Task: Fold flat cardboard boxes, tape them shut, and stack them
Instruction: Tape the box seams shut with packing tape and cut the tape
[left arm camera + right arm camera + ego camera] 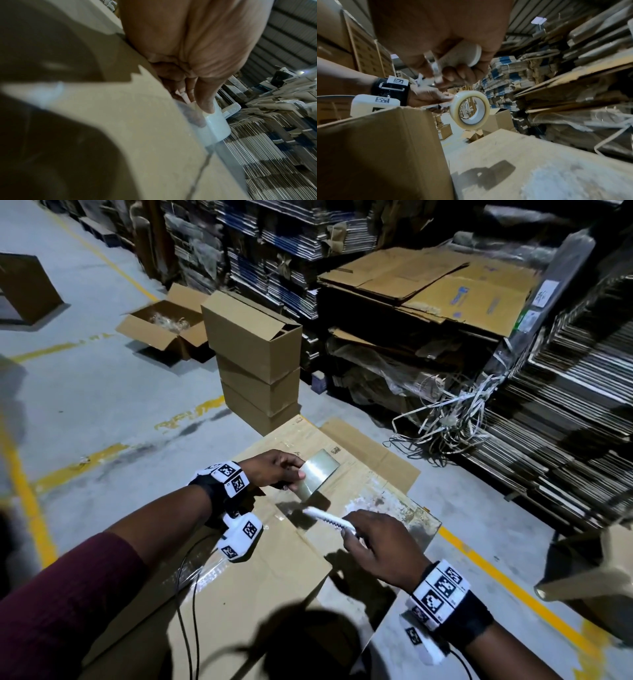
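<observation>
A folded brown cardboard box (260, 563) stands in front of me with its top flaps shut. My left hand (274, 470) grips a roll of clear tape (317, 474) just past the box's far edge; the roll (470, 109) stands on edge in the air in the right wrist view. My right hand (376, 546) grips a white serrated tape cutter (330, 520), its toothed end pointing at the tape just below the roll. From the left wrist, the thumb lies on the roll (216, 125) beside the box top (137, 135). A stack of three folded boxes (255, 361) stands behind.
Flat cardboard (380, 460) lies on the floor under the box. An open box (164, 326) sits on the floor at back left. Tall stacks of flat cartons (565, 440) and loose strapping (455, 412) fill the right side. Yellow lines (513, 580) mark the concrete floor.
</observation>
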